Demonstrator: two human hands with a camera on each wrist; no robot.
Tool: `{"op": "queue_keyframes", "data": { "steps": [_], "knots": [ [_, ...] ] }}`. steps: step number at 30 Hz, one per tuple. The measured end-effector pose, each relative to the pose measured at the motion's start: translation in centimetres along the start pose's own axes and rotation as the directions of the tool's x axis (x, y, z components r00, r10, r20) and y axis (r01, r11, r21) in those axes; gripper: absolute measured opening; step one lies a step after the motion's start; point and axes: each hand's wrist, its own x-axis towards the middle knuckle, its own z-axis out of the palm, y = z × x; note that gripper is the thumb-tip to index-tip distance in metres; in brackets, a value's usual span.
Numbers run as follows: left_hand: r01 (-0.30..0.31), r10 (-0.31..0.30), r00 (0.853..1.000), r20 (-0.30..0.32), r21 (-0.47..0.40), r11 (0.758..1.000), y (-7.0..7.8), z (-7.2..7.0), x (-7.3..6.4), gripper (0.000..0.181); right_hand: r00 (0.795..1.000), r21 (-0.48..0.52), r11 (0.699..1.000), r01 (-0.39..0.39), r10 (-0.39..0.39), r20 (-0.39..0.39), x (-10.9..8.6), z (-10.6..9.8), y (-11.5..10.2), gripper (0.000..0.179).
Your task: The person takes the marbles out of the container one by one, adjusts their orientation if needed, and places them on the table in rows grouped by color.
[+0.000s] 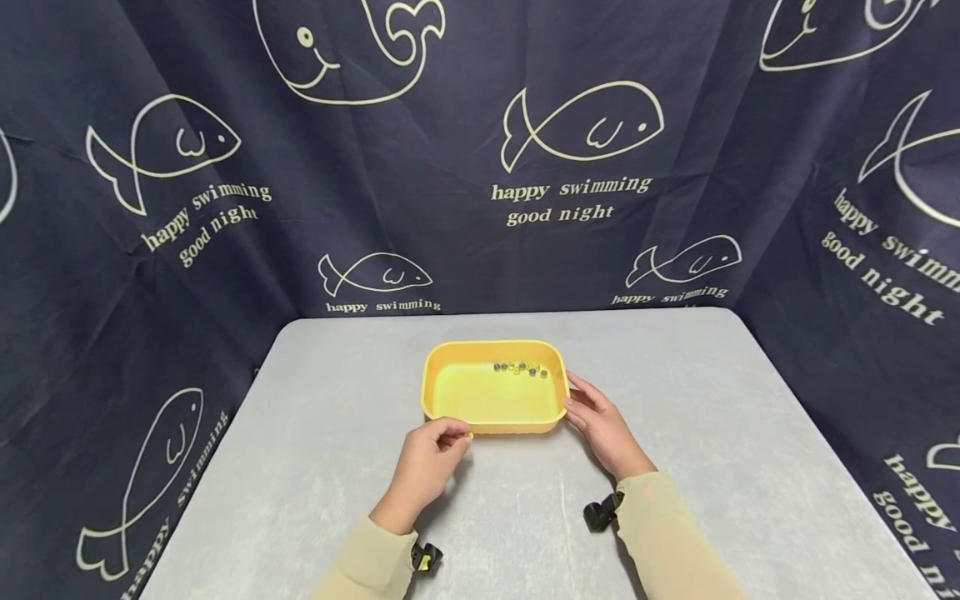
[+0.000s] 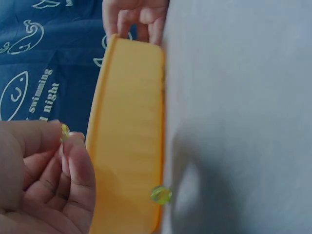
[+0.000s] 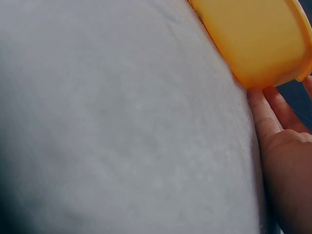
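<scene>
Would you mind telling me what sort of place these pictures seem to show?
It looks like a curtained-off indoor tabletop station, perhaps set up for recording: dark fish-print cloth hangs behind and on both sides of a grey table, and a small black device sits at each wrist.

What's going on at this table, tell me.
A person's left hand pinches a small yellow marble near the front of a yellow tray; their right hand touches the tray's right end. Inside, a group of small marbles lies toward the far right. The left wrist view shows another marble by the tray's near wall.
</scene>
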Motion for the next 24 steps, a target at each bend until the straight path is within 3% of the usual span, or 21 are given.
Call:
{"op": "queue_keyframes", "data": {
  "steps": [7, 15, 24],
  "knots": [
    [0.063, -0.063, 0.998, -0.003, 0.093, 0.994, -0.4, 1.6, -0.1, 0.008, 1.0, 0.013, 1.0, 0.003, -0.003, 0.006, -0.1, 0.0, -0.1, 0.061],
    [0.062, -0.062, 0.998, -0.007, 0.215, 0.975, -1.1, 2.6, 0.2, 0.007, 1.0, 0.014, 1.0, 0.006, -0.007, 0.008, 0.0, 0.0, 0.0, 0.061],
    [0.079, -0.079, 0.997, -0.009, 0.211, 0.974, -2.3, 2.6, 0.6, 0.008, 1.0, 0.017, 1.0, -0.003, 0.003, 0.005, -0.1, 0.0, -0.2, 0.061]
  ]
}}
